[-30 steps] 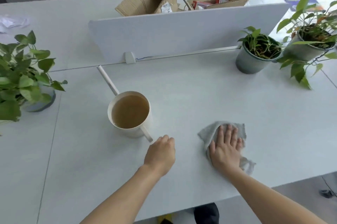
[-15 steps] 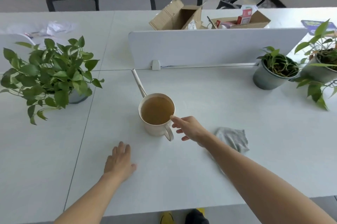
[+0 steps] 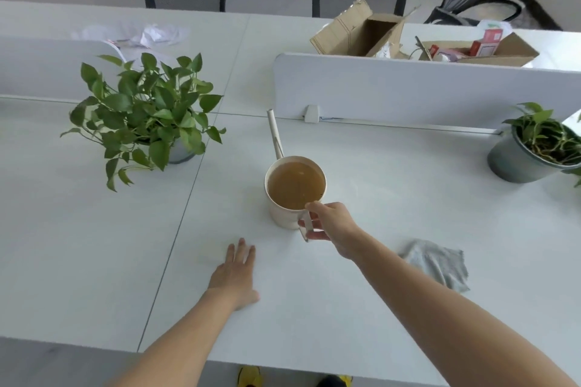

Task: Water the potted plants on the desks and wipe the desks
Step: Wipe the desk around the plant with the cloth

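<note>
Between desk edge [image 3: 283, 361] and can [image 3: 283, 217], left hand [image 3: 236, 277]

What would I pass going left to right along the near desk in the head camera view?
leafy potted plant → left hand → watering can → grey cloth → plant in grey pot

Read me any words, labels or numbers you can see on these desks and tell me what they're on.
Nothing here can be read.
Red and white carton in the open cardboard box: print too blurred to read.
Crumpled papers on the far desk: too blurred to tell.
</note>
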`<state>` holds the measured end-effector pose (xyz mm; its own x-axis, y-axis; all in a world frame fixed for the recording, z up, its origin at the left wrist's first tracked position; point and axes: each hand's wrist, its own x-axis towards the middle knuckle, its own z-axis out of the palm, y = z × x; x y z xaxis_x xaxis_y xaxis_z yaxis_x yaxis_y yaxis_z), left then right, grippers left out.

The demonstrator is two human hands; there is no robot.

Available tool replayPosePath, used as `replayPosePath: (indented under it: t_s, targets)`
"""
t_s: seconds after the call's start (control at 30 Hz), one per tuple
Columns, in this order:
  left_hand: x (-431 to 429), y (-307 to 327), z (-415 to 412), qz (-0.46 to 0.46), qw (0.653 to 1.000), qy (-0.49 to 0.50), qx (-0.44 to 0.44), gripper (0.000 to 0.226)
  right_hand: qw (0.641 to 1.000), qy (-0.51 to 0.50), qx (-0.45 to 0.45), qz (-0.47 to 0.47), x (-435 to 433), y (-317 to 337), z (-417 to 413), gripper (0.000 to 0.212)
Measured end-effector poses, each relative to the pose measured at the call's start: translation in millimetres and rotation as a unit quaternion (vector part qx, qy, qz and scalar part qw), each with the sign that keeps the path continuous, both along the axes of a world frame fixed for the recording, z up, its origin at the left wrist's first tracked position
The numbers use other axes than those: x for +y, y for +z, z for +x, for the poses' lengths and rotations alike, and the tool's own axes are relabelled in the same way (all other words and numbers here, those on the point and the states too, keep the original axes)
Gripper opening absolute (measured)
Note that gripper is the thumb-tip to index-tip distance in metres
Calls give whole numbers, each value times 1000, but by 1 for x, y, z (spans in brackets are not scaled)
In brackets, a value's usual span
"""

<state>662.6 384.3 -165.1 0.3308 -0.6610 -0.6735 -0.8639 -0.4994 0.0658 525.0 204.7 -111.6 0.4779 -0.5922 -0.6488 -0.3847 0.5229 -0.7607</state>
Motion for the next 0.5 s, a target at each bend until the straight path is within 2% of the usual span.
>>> replayPosePath:
  t_s: [0.37, 0.5]
  targets:
    - [15, 11, 64, -48, 985, -148, 74, 70, 996, -90, -12, 3, 34, 4, 89, 24]
    - [16, 7, 77, -68, 975, -200, 68, 62, 995, -95, -17, 1, 42, 4, 110, 26]
